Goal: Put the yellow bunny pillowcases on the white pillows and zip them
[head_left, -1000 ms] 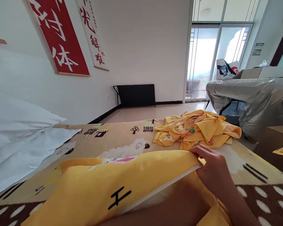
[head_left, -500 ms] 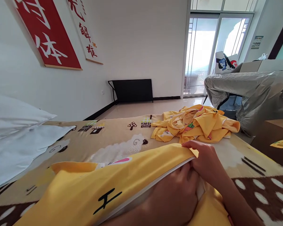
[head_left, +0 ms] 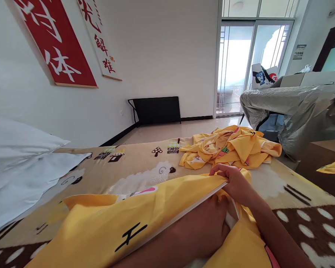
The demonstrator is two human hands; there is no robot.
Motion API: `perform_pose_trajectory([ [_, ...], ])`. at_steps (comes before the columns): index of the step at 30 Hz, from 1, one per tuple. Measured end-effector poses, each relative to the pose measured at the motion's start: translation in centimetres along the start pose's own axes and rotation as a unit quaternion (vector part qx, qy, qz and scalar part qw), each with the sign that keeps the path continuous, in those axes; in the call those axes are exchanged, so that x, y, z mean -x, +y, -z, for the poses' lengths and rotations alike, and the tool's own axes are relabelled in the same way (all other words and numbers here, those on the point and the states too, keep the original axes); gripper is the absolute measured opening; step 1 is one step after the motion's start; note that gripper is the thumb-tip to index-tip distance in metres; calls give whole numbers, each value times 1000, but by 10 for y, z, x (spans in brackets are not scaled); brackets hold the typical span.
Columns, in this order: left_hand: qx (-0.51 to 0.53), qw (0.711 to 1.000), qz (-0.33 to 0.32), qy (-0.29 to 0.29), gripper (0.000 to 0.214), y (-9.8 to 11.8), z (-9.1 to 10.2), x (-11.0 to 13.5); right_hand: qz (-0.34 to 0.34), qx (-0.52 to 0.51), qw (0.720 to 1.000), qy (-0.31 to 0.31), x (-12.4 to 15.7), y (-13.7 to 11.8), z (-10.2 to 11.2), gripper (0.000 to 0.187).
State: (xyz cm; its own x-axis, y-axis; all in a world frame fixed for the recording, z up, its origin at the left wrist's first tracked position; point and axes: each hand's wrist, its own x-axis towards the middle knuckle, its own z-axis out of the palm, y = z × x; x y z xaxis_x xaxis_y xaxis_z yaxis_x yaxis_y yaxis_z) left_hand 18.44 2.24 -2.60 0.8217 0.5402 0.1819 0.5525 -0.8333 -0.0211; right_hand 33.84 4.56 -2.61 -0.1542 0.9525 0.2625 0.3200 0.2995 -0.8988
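A yellow pillowcase with black and pink print is spread in front of me, its pale-edged opening facing me. My right hand pinches the cloth at the far right corner of this opening, thumb and fingers closed. Just below, my left hand reaches in at the opening, under the upper layer. Its fingers are curled against the cloth near the same corner, partly hidden by folds. Some whitish material shows beneath the left wrist; I cannot tell what it is.
A crumpled heap of yellow cloth lies on the patterned blanket beyond my hands. White pillows are stacked at the left. To the right stand a cardboard box and a table under a silvery cover.
My right hand has shifted slightly up and left at the corner. More yellow cloth now shows behind it, and the opening gapes wider around my left hand.
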Motion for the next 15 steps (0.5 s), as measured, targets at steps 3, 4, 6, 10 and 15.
perform_pose_trajectory([
  [3,14,999,-28,10,35,-4,-3,1,5,59,997,-40,9,-7,9,31],
  [4,18,999,-36,12,34,-5,-4,2,8,105,994,-36,13,-10,11,38],
  [6,24,998,-46,18,33,-6,-5,2,5,215,977,-4,20,-14,14,46],
  [10,30,998,-55,27,31,-8,-7,2,6,356,933,48,25,-18,8,37],
  [15,31,998,-53,31,31,-8,-8,2,36,348,933,83,21,-20,-1,37],
])
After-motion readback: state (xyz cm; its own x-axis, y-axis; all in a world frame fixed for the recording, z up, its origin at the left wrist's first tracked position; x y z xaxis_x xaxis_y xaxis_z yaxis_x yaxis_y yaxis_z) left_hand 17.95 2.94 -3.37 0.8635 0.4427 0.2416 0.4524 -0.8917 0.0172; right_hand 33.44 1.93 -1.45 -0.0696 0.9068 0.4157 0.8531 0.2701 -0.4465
